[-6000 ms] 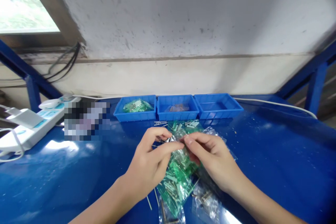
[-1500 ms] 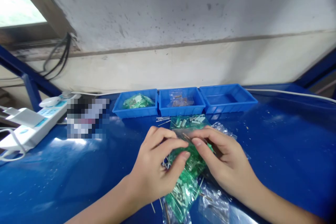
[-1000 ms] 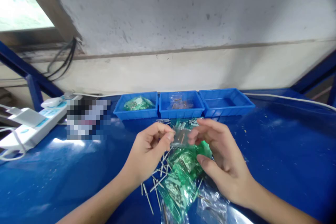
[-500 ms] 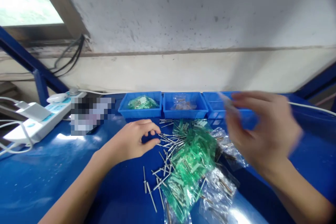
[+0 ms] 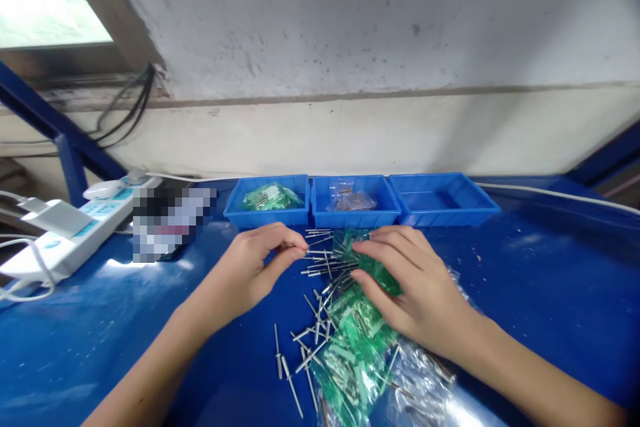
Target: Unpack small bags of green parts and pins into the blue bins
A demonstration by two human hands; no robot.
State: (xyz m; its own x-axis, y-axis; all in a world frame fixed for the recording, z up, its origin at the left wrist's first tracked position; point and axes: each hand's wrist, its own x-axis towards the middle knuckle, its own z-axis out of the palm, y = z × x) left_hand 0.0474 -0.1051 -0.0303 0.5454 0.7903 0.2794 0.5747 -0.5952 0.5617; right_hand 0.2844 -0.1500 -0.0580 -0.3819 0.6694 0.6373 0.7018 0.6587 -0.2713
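My left hand is closed in a pinch, thumb and forefinger together at the end of a thin metal rivet at the pile's left side. Loose blind rivets with long pins lie scattered between my hands and toward me. My right hand is open, thumb and fingers apart, over the green plastic bags; its fingertips are near the rivets' right ends. Clear plastic bags with brownish metal pieces lie under and beside my right forearm, partly hidden.
Along the wall stand three blue bins: the left bin with green bags, the middle bin with clear bags, and the right bin. A white power strip with plugs and a pixelated object lie at the left.
My right hand has come from near the right bin down to the green bags; the small pale item it held is no longer in it. My left fingers have closed into a pinch.
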